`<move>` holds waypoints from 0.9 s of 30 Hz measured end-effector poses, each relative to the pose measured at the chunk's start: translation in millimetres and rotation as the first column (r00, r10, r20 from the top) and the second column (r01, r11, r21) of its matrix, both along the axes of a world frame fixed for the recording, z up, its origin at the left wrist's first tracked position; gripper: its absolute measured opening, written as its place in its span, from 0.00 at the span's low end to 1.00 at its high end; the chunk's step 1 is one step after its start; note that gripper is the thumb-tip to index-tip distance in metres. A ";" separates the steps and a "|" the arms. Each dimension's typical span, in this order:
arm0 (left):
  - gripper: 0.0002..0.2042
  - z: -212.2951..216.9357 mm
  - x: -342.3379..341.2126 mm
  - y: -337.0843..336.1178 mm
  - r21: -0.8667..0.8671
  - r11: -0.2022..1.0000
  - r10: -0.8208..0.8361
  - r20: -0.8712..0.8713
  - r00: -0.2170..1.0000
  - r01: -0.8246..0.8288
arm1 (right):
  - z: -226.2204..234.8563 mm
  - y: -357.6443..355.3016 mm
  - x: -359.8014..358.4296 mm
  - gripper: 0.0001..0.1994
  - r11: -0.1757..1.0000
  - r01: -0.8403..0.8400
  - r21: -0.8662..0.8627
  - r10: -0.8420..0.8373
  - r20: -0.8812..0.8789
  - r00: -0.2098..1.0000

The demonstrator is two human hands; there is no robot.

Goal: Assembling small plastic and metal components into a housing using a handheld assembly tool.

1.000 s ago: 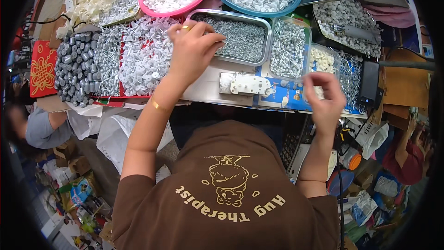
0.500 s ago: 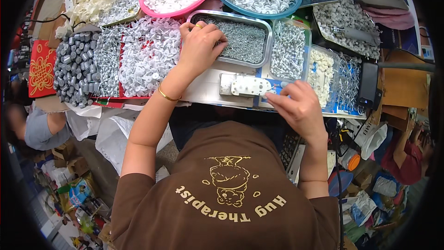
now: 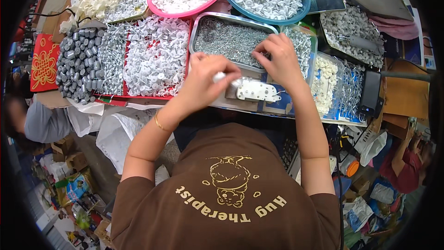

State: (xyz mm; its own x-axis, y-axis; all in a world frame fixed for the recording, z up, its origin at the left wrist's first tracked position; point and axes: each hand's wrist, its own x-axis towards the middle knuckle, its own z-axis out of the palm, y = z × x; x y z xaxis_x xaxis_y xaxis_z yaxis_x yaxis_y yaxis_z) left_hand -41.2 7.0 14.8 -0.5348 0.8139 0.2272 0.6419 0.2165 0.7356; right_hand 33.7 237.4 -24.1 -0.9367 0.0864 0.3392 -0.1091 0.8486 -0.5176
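My left hand [image 3: 206, 81] is closed, thumb and fingers pinching a small white piece [image 3: 220, 77] with a rounded end. That piece is just left of a white plastic plate part [image 3: 257, 90] with small holes, which lies on a metal block at the table's front edge. My right hand [image 3: 281, 60] reaches over the right end of a metal tray [image 3: 272, 29] filled with tiny metal pieces [image 3: 231, 39]. Its thumb and fingertips are bent together at the tray's near right corner; what they hold, if anything, is too small to make out.
A red tray of white-headed pins [image 3: 157, 60] and grey cylinders [image 3: 79, 65] lie left. Pink [image 3: 185, 11] and blue [image 3: 266, 19] basins of white parts stand behind. Clear boxes of metal pins [image 3: 300, 46] and cream pieces [image 3: 323, 81], and a black device [image 3: 371, 92], are right.
My left hand has come back from the metal tray toward the white plate part and now shows the white piece. My right hand has moved from the plate part up to the tray.
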 end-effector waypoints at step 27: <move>0.02 -37.4 -35.5 39.8 0.007 0.990 0.132 -0.396 0.909 -0.141 | 27.7 -1.7 14.4 0.05 0.996 0.027 -0.087 -0.025 0.029 0.999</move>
State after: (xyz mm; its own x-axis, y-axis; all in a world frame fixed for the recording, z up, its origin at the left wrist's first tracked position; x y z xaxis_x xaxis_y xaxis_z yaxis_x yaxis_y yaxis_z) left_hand -76.6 46.7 -22.6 -0.5115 0.7462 0.4262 0.8417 0.3352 0.4232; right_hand 48.1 235.7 3.6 -0.9428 0.1391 0.3029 -0.0720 0.8023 -0.5925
